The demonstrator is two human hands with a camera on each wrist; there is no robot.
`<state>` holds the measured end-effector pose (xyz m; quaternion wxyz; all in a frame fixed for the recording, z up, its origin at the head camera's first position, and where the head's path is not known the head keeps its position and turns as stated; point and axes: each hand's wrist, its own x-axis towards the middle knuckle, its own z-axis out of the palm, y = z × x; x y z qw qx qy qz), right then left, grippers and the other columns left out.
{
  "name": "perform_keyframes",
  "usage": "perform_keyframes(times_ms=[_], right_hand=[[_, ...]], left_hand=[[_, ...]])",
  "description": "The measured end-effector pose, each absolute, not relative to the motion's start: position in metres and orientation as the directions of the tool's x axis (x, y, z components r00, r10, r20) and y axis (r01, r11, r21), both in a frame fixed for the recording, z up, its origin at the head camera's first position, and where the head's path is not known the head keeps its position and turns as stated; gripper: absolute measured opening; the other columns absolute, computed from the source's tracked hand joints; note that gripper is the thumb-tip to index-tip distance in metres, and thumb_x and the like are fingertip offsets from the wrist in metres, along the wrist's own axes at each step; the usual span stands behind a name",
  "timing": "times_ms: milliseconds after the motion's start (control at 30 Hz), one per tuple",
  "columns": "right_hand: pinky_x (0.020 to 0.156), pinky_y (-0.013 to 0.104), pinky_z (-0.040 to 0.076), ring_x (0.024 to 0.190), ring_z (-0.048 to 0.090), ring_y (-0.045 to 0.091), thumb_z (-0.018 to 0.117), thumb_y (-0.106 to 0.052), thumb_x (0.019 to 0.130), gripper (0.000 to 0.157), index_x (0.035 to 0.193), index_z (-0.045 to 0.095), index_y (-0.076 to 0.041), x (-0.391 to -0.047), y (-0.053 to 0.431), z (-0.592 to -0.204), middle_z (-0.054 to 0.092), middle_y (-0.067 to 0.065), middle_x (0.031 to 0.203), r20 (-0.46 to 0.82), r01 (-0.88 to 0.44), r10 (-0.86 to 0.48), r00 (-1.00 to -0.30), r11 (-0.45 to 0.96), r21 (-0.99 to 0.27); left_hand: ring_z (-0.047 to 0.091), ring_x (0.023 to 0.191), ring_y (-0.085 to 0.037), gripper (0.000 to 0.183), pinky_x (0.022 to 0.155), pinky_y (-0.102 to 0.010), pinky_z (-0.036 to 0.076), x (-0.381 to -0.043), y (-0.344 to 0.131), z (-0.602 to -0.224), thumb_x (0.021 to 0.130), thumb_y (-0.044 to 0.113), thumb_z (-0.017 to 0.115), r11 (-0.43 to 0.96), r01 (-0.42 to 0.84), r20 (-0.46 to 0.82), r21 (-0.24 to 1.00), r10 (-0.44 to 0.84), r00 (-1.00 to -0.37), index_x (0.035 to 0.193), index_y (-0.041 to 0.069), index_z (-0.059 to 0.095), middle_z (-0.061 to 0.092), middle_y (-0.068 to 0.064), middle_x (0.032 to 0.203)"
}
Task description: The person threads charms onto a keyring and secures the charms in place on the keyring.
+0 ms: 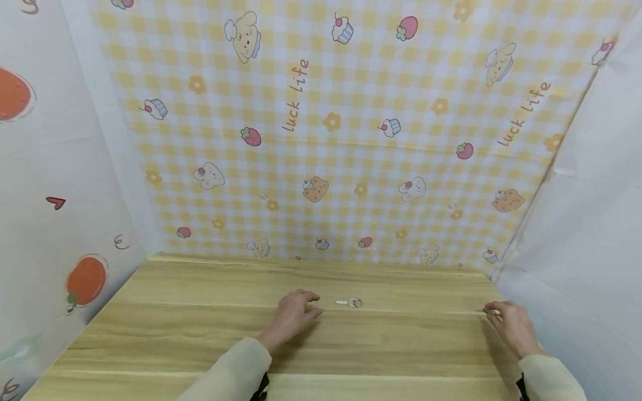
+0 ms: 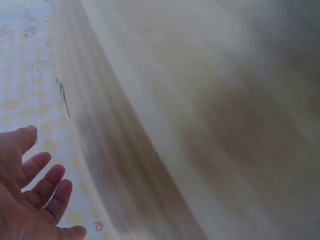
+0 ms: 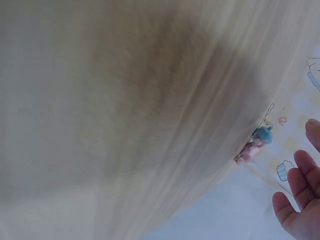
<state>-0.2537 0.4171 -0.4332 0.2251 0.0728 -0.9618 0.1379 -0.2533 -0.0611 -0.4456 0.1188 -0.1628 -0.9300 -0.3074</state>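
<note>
A small silver key with a ring lies flat on the wooden table, near the middle. To its left my left hand hovers, thumb and fingers apart and nothing between them. In the left wrist view the key appears as a thin dark shape beyond the fingers. Far to the right, my right hand reaches over a keychain with a pink and blue figure and a metal chain. The right wrist view shows loosely bent fingers with a gap between them and the keychain.
A yellow checked cloth with cartoon prints hangs behind the table's back edge. White sheets stand at the left and at the right, close beside my right hand.
</note>
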Motion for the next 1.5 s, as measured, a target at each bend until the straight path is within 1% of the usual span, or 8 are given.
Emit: perform_keyframes(times_ms=[100,200,267,400,600,933,1200,1500], right_hand=[[0.067,0.056,0.051,0.078,0.063,0.047,0.073,0.005,0.076,0.015,0.090,0.070,0.006,-0.260,0.420,-0.436,0.065,0.035,0.093,0.468,-0.222,-0.108,-0.877,0.955,-0.195],[0.074,0.062,0.047,0.086,0.059,0.052,0.072,0.005,0.076,0.016,0.092,0.070,0.006,-0.266,0.421,-0.438,0.065,0.035,0.097,0.436,-0.212,-0.121,-0.892,0.963,-0.167],[0.075,0.063,0.046,0.089,0.057,0.053,0.071,0.006,0.078,0.016,0.094,0.070,0.007,-0.269,0.422,-0.439,0.063,0.036,0.100,0.401,-0.200,-0.120,-0.908,0.966,-0.165],[0.073,0.062,0.047,0.091,0.056,0.053,0.068,0.007,0.080,0.016,0.096,0.070,0.007,-0.273,0.425,-0.441,0.062,0.038,0.104,0.354,-0.174,-0.109,-0.929,0.972,-0.158],[0.071,0.061,0.048,0.089,0.057,0.049,0.070,0.000,0.083,0.013,0.095,0.069,0.006,-0.280,0.429,-0.444,0.062,0.036,0.101,0.313,-0.125,-0.081,-0.946,0.984,-0.123],[0.064,0.059,0.049,0.084,0.057,0.046,0.070,0.002,0.082,0.003,0.084,0.070,0.000,-0.290,0.439,-0.454,0.064,0.029,0.090,0.312,-0.153,-0.109,-0.944,0.981,-0.118],[0.058,0.050,0.049,0.074,0.057,0.037,0.069,0.007,0.081,0.010,0.079,0.066,-0.003,-0.296,0.439,-0.453,0.061,0.019,0.081,0.271,-0.154,-0.112,-0.956,0.979,-0.136],[0.058,0.047,0.048,0.070,0.056,0.029,0.066,0.003,0.085,0.007,0.080,0.063,-0.001,-0.300,0.434,-0.455,0.059,0.016,0.079,0.218,-0.142,-0.101,-0.971,0.973,-0.180]], left_hand=[[0.065,0.096,-0.030,0.026,0.083,-0.048,0.051,-0.257,-0.052,-0.447,0.085,0.020,0.075,0.758,0.360,0.298,0.544,0.227,-0.927,0.106,0.004,0.072,0.072,-0.011,0.105],[0.065,0.095,-0.029,0.027,0.083,-0.048,0.051,-0.262,-0.042,-0.449,0.085,0.020,0.075,0.760,0.353,0.282,0.546,0.230,-0.931,0.107,0.005,0.072,0.071,-0.011,0.104],[0.064,0.094,-0.029,0.027,0.084,-0.048,0.050,-0.265,-0.035,-0.450,0.086,0.021,0.074,0.761,0.351,0.275,0.546,0.233,-0.933,0.107,0.005,0.072,0.071,-0.011,0.104],[0.063,0.094,-0.029,0.028,0.083,-0.048,0.050,-0.270,-0.023,-0.453,0.086,0.022,0.074,0.763,0.343,0.264,0.548,0.232,-0.936,0.108,0.006,0.071,0.070,-0.011,0.105],[0.063,0.096,-0.029,0.030,0.081,-0.046,0.050,-0.276,-0.008,-0.456,0.085,0.023,0.075,0.777,0.328,0.261,0.537,0.216,-0.941,0.110,0.007,0.070,0.070,-0.012,0.108],[0.061,0.094,-0.028,0.031,0.083,-0.046,0.050,-0.282,0.007,-0.458,0.083,0.023,0.077,0.797,0.297,0.255,0.525,0.185,-0.949,0.110,0.008,0.071,0.068,-0.011,0.110],[0.060,0.095,-0.027,0.028,0.085,-0.047,0.048,-0.286,0.017,-0.461,0.084,0.024,0.076,0.810,0.278,0.238,0.517,0.175,-0.955,0.109,0.011,0.072,0.068,-0.009,0.109],[0.058,0.093,-0.024,0.025,0.083,-0.044,0.045,-0.292,0.028,-0.459,0.086,0.024,0.074,0.820,0.242,0.211,0.520,0.151,-0.966,0.107,0.011,0.073,0.068,-0.006,0.106]])
